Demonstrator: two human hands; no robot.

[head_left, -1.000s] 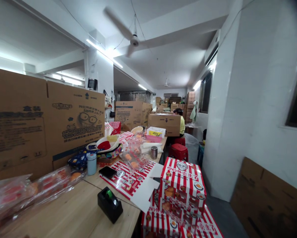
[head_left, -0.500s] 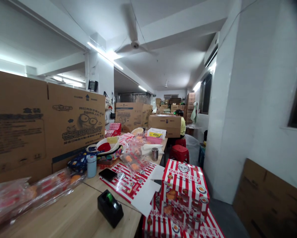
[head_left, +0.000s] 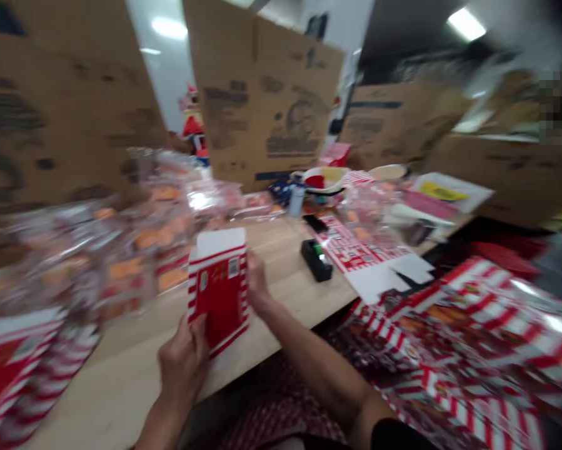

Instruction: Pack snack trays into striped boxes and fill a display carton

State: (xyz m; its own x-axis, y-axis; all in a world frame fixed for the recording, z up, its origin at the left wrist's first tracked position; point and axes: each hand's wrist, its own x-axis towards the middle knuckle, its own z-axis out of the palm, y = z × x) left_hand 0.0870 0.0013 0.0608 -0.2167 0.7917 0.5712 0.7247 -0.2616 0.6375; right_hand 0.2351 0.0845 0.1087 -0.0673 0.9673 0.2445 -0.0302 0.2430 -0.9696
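A red-and-white striped carton (head_left: 219,294) with a white flap standing up at its top is held above the wooden table. My left hand (head_left: 184,356) grips its lower left side, thumb on the red face. Against the right side of the carton lies my right hand (head_left: 257,281), its fingers partly hidden behind it. Further cartons of the same print (head_left: 15,362) lie at the left edge. Behind the carton are clear plastic packets (head_left: 154,231) with orange pieces inside, blurred by motion.
A black tape dispenser (head_left: 316,260) stands on the table (head_left: 281,256). Beyond it are a phone (head_left: 314,223), a light-blue bottle (head_left: 296,201) and flat printed card (head_left: 379,275). Striped cartons (head_left: 487,325) are stacked at right. Large cardboard boxes (head_left: 271,100) line the back.
The view has swung left and down toward the table. Both my hands and the striped carton between them have come into sight.
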